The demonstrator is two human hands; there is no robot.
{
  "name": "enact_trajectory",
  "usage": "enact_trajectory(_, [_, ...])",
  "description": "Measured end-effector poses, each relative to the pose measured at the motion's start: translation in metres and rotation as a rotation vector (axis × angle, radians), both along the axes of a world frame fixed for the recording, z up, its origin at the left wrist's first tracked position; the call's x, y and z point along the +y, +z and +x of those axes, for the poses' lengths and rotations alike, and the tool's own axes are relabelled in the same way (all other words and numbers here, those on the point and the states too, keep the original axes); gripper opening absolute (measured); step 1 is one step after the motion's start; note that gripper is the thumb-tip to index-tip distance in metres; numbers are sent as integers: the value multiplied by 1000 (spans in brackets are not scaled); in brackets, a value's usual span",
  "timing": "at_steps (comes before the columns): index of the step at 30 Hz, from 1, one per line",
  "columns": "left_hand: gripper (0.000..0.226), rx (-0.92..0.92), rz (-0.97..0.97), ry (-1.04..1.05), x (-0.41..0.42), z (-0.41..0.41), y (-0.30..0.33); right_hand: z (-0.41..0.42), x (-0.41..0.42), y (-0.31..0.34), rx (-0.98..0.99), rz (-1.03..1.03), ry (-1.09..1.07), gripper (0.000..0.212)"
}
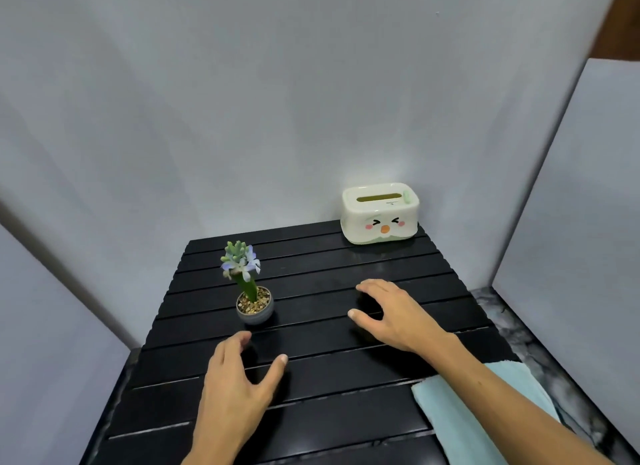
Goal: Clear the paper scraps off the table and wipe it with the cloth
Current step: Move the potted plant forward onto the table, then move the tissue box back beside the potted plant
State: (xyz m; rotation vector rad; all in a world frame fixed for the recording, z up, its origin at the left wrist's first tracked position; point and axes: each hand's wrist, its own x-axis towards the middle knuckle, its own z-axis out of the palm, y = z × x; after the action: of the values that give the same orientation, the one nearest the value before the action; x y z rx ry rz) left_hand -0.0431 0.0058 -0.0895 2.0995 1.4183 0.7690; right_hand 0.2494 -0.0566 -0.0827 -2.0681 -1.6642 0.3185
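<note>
A black slatted table (311, 277) fills the middle of the view. My left hand (239, 381) hovers just over its near centre, fingers spread and curved, holding nothing. My right hand (391, 312) is further out and to the right, also open with fingers apart above the slats. A light blue cloth (460, 409) lies folded at the table's near right edge, partly hidden under my right forearm. No paper scraps show on the table top.
A small potted flower (251, 298) stands left of centre, just beyond my left hand. A cream tissue box with a cartoon face (380, 215) sits at the far right corner. White walls close in behind and on both sides; a marbled surface (540, 353) borders the right.
</note>
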Motion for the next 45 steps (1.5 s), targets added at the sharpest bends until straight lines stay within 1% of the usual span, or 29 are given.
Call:
enact_trajectory(5, [60, -40, -48, -29, -6, 35, 7, 28, -8, 7, 71, 29, -96, 69])
enact_trajectory(10, [66, -152, -104, -97, 5, 91, 15, 60, -3, 10, 182, 38, -212, 82])
enact_trajectory(13, [72, -182, -133, -158, 25, 129, 16, 80, 7, 9, 212, 54, -286, 92])
enact_trajectory(19, [95, -205, -186, -276, 78, 199, 11, 128, 37, 8, 217, 127, -390, 101])
enact_trajectory(22, [108, -206, -192, -283, 102, 228, 8, 147, 51, 7, 258, 125, -443, 117])
enact_trajectory(23, [109, -214, -186, -285, 109, 237, 7, 152, 57, 6, 271, 120, -447, 119])
enact_trajectory(24, [109, -227, -173, -287, 115, 245, 6, 156, 61, 5, 280, 124, -443, 118])
enact_trajectory(26, [104, -253, -146, -281, 125, 257, 4, 160, 70, 3, 303, 160, -416, 107])
enact_trajectory(28, [90, -276, -122, -282, 132, 267, 2, 161, 78, 1, 347, 224, -383, 91])
enact_trajectory(30, [78, -310, -107, -298, 134, 274, 1, 159, 83, 1, 384, 281, -341, 81])
enact_trajectory(36, [74, -404, -88, -264, 134, 290, 0, 158, 89, -2, 388, 362, -336, 76])
enact_trajectory(45, [73, -441, -102, -239, 125, 285, 1, 148, 85, -4, 416, 388, -384, 75])
